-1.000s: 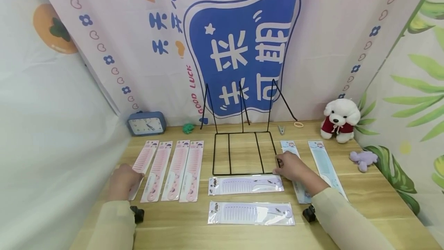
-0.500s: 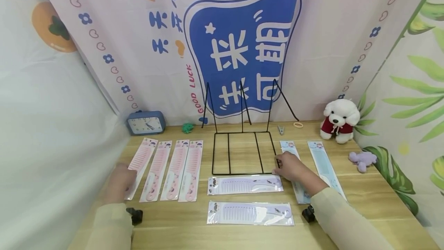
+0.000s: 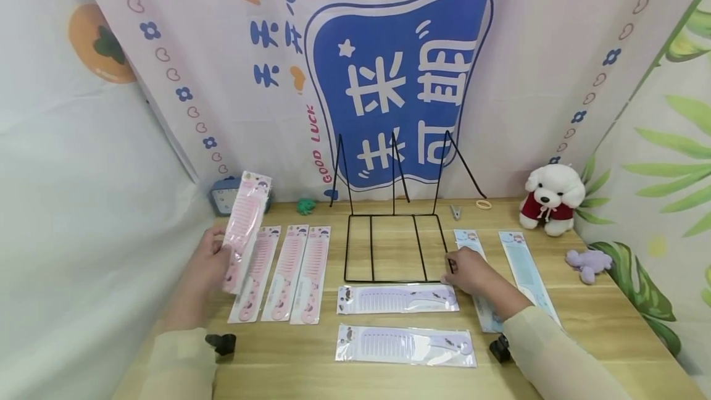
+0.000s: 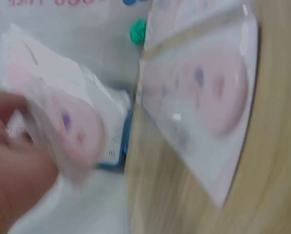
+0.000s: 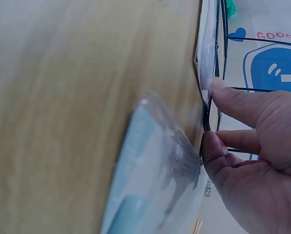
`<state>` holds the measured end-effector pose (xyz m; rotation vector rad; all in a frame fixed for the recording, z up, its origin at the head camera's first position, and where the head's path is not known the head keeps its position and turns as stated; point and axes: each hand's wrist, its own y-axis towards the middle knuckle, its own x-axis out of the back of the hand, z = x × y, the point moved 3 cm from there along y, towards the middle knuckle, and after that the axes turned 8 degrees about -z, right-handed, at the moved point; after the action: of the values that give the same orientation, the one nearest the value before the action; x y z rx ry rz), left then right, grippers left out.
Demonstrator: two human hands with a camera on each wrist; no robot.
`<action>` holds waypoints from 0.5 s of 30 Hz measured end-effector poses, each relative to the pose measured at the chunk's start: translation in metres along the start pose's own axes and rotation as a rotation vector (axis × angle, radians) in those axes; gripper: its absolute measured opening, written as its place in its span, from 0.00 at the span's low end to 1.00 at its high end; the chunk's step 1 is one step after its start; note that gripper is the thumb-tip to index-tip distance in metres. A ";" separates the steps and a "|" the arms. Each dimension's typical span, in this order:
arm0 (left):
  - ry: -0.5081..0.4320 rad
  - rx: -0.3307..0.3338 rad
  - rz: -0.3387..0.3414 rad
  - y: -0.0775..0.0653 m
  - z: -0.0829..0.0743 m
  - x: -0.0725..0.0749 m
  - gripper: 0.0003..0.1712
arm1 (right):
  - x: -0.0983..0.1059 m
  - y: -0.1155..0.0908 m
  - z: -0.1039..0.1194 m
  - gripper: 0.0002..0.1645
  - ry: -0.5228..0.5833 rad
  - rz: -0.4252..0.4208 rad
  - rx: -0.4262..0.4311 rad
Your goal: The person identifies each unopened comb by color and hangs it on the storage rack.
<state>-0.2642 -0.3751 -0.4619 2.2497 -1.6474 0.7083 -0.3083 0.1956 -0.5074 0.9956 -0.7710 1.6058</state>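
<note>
1. Head view: Held up clear of the table (image 3: 289,369) in the left hand (image 3: 210,261), a pink packaged comb (image 3: 243,221), its top partly covering a blue clock (image 3: 224,200) beyond that hand. Flat just to the right of the same hand, three more pink packs (image 3: 286,273), side by side. Pinched in the right hand (image 3: 469,270), the near right corner of a black wire rack (image 3: 371,249). To the near left of that hand, two purple packs (image 3: 397,299). Partly hidden beneath it, one blue pack (image 3: 469,242); farther right, another blue pack (image 3: 522,267).
2. Left wrist view: Blurred, but gripped between thumb and curled fingers, the pink packaged comb, apart from the pack lying right of the hand.
3. Right wrist view: Drawn narrowly together on the black wire, thumb and fingertips, with the partly hidden blue pack just beside.
</note>
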 end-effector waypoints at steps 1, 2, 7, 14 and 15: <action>-0.058 -0.063 0.020 -0.003 -0.007 -0.003 0.27 | 0.000 0.000 0.000 0.38 -0.002 -0.003 0.000; -0.113 -0.129 0.041 -0.008 -0.013 -0.007 0.24 | 0.001 0.000 0.000 0.38 -0.005 -0.005 0.001; -0.392 -0.436 0.216 -0.026 -0.036 -0.024 0.14 | 0.002 0.000 0.001 0.38 0.002 -0.003 -0.007; -0.316 -0.615 0.299 -0.040 -0.051 -0.040 0.09 | 0.001 -0.001 0.001 0.38 -0.005 0.000 0.001; -0.293 -0.622 0.305 -0.041 -0.053 -0.043 0.09 | 0.001 -0.001 0.001 0.38 -0.005 -0.002 0.000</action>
<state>-0.2476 -0.3018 -0.4367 1.7278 -2.0148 -0.1006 -0.3072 0.1949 -0.5063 1.0002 -0.7729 1.6023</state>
